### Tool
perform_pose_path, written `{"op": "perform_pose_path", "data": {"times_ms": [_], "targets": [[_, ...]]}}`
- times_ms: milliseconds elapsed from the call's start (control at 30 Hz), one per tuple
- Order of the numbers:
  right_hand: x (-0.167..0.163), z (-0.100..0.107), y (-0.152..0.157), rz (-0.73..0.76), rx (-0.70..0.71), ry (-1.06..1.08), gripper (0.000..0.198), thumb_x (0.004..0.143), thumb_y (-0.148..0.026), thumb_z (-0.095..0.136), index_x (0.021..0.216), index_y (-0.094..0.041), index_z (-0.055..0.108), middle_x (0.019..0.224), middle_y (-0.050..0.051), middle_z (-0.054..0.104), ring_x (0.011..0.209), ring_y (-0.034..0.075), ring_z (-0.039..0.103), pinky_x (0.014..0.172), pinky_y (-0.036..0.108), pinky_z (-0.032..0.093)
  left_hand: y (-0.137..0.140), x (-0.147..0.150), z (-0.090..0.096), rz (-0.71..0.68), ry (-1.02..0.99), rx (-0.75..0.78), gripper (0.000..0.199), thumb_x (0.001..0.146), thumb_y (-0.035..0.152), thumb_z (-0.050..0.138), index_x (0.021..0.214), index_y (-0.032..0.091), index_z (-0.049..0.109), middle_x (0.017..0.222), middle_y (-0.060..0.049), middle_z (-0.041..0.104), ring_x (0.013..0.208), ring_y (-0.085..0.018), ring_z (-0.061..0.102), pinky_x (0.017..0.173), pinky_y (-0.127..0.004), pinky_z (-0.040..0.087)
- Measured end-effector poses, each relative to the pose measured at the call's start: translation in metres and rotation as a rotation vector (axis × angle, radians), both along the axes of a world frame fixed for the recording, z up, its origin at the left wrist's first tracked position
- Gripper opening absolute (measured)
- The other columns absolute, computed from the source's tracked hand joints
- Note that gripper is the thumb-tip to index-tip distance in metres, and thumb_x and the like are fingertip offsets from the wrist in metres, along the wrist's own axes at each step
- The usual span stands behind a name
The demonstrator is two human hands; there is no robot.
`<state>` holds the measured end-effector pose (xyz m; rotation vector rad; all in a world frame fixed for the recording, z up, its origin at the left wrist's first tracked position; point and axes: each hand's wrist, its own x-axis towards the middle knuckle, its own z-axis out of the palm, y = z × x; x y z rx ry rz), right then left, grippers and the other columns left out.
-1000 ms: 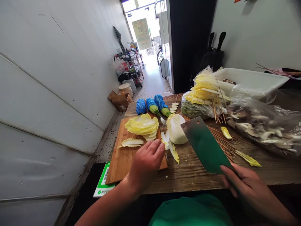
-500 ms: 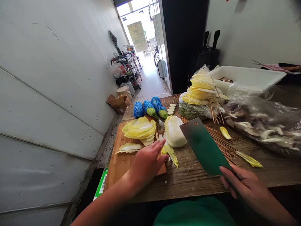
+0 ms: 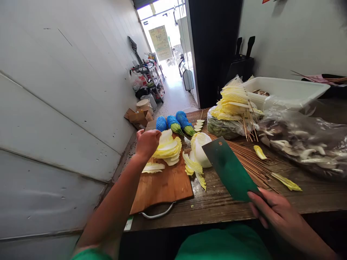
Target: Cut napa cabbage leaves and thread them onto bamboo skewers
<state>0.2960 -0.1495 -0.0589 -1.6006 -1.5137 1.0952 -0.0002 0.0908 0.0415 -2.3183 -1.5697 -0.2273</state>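
Observation:
My right hand (image 3: 273, 207) grips the handle end of a wide cleaver (image 3: 230, 169), its blade slanting up and left over the table. My left hand (image 3: 148, 142) is at the far left of a stack of yellow napa cabbage leaves (image 3: 169, 148), its fingers closed at the edge of the upper leaf, which stands up a little there. The leaves rest on a wooden cutting board (image 3: 165, 184). A narrow cut leaf piece (image 3: 153, 167) lies in front of them. Beside the board sits a pale cabbage head (image 3: 200, 148), with loose leaf scraps (image 3: 193, 167) in front of it.
Zucchini in blue foam nets (image 3: 180, 121) and white slices on a stick (image 3: 199, 125) lie behind. Bamboo skewers (image 3: 246, 162) run across the table. To the right are skewered leaves (image 3: 233, 103), a bag of mushrooms (image 3: 306, 144) and a white tub (image 3: 290, 88).
My left hand has moved from the board's right edge to the far left of the leaf stack and closed. Loose scraps now show by the head. The cleaver has shifted slightly left.

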Motion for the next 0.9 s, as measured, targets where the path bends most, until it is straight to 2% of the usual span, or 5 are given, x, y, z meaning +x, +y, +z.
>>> {"op": "perform_pose_path", "data": {"times_ms": [133,300,667,767,900], "targets": [[-0.005,0.008,0.002,0.059,0.063,-0.052,0.043,0.092,-0.044,0.033,0.058,-0.021,0.046,0.049,-0.004,0.045,0.044,0.011,0.046,0.049,0.024,0.038,-0.055,-0.028,0.012,-0.357,-0.031,0.258,0.021,0.087,0.021,0.042,0.089,0.018,0.063,0.09,-0.006,0.07,0.089,-0.018,0.062,0.1,-0.045,0.029],[-0.028,0.04,0.026,0.233,0.23,-0.165,0.037,0.093,-0.037,0.034,0.06,-0.021,0.042,0.051,-0.004,0.044,0.047,0.01,0.043,0.049,0.023,0.035,-0.133,-0.068,-0.04,-0.7,0.103,0.336,0.024,0.084,0.009,0.048,0.105,0.014,0.058,0.096,-0.008,0.069,0.097,-0.021,0.061,0.1,-0.051,0.033],[-0.108,0.078,0.074,0.614,0.369,-0.45,0.028,0.091,-0.025,0.038,0.066,-0.018,0.047,0.057,-0.002,0.046,0.05,0.01,0.037,0.051,0.024,0.026,-0.189,-0.099,-0.111,-0.622,-0.162,0.223,0.033,0.082,0.017,0.054,0.115,0.014,0.054,0.095,-0.008,0.07,0.098,-0.021,0.062,0.099,-0.048,0.037],[-0.117,0.075,0.076,0.656,0.342,-0.502,0.028,0.091,-0.024,0.04,0.066,-0.017,0.049,0.056,-0.002,0.046,0.048,0.009,0.037,0.05,0.023,0.025,-0.19,-0.102,-0.119,-0.652,-0.211,0.181,0.038,0.079,0.035,0.059,0.111,0.015,0.056,0.099,-0.011,0.069,0.101,-0.024,0.06,0.097,-0.048,0.04],[-0.117,0.071,0.076,0.671,0.321,-0.513,0.029,0.093,-0.024,0.037,0.069,-0.016,0.051,0.057,-0.001,0.049,0.049,0.009,0.039,0.05,0.023,0.026,-0.187,-0.106,-0.112,-0.689,-0.181,0.129,0.023,0.083,0.016,0.052,0.105,0.014,0.058,0.099,-0.009,0.069,0.103,-0.021,0.059,0.097,-0.045,0.04]]}}
